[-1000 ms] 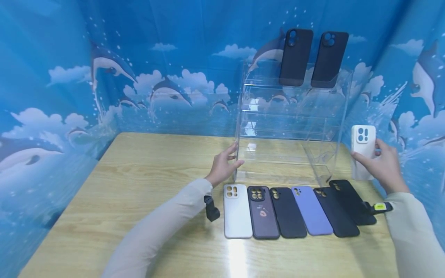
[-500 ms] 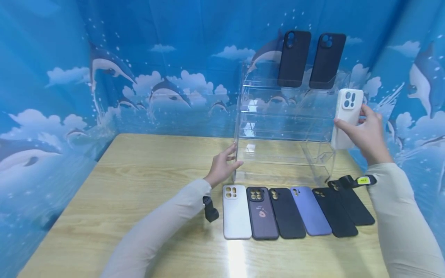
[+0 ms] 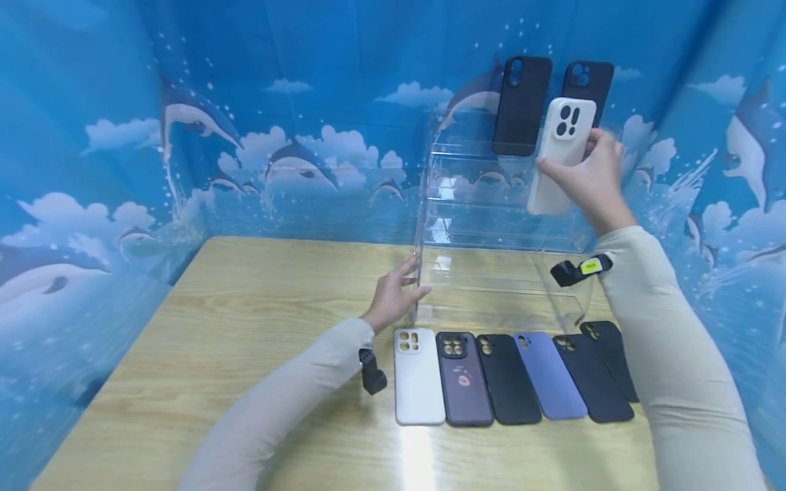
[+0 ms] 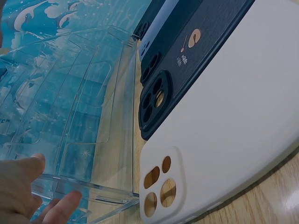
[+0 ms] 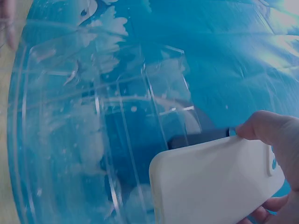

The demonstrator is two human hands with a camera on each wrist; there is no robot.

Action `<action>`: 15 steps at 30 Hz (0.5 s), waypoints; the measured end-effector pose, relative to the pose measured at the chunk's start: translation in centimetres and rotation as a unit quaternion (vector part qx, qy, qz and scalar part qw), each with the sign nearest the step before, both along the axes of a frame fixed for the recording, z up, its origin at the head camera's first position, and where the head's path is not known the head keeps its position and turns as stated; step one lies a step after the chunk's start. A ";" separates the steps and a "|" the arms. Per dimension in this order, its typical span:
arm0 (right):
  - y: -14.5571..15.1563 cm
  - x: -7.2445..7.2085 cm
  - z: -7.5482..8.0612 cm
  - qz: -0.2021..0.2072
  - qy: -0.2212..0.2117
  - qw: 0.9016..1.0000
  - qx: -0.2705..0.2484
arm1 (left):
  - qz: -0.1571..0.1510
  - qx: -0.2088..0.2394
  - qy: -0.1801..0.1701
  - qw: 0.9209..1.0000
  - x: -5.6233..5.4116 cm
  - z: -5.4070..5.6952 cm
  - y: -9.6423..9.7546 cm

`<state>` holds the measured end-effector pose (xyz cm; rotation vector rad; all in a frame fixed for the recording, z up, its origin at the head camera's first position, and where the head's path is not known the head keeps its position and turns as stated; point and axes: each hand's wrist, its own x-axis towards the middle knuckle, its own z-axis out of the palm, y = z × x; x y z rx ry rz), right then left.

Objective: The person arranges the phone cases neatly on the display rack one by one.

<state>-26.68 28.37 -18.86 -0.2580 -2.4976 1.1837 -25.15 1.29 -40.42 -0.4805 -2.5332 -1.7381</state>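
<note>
My right hand [image 3: 592, 179] grips a white phone case [image 3: 561, 157] by its sides, thumb on one edge and fingers on the other. The case is tilted and raised before the upper tiers of a clear acrylic display rack [image 3: 485, 239]. Behind it, a dark phone case [image 3: 587, 75] stands on the top tier, partly hidden; another dark phone case [image 3: 523, 106] stands to its left. With thumb and fingers at its left side panel, my left hand [image 3: 393, 294] holds the rack. In the right wrist view, the white case [image 5: 210, 182] is apart from the nearer tiers.
A row of phone cases lies before the rack: a white one [image 3: 419, 382], a dark one with a print [image 3: 464, 392], a black one [image 3: 510, 385], a purple one [image 3: 551, 378] and two more dark ones, partly overlapping. Wooden table [image 3: 245, 293] extends left; a dolphin-printed curtain [image 3: 295, 102] hangs behind.
My right hand has carried the white phone case up and leftward, from beside the rack to before its upper tiers. My left hand stays at the rack's left side.
</note>
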 end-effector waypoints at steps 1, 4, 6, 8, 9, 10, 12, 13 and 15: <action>-0.5 -0.3 0.3 0.001 0.000 1.000 -0.001 | 0.000 0.000 0.001 1.000 0.0 0.0 0.0; -1.9 -1.3 1.2 -0.001 0.003 1.000 -0.001 | 0.001 0.002 0.001 1.000 0.0 0.1 0.0; -2.8 -2.0 1.8 -0.008 0.010 1.000 -0.001 | 0.000 0.002 0.000 1.000 0.1 0.1 0.0; -3.7 -2.7 2.3 -0.014 0.027 1.000 -0.003 | 0.000 0.001 -0.002 1.000 0.1 0.1 0.0; -4.1 -3.0 2.5 -0.016 0.038 0.999 -0.004 | 0.000 0.001 -0.003 1.000 0.1 0.1 0.0; -4.5 -3.2 2.7 -0.017 0.049 0.999 -0.008 | 0.000 0.001 -0.004 1.000 0.1 0.2 0.0; -5.2 -3.7 3.1 -0.015 0.071 0.997 -0.018 | -0.001 0.004 -0.007 1.000 0.2 0.2 0.0; -5.6 -3.9 3.2 -0.012 0.084 0.996 -0.022 | -0.001 0.005 -0.007 1.000 0.2 0.2 0.0; -6.2 -4.4 3.6 -0.010 0.102 0.994 -0.037 | -0.003 0.007 -0.008 1.000 0.1 0.1 0.0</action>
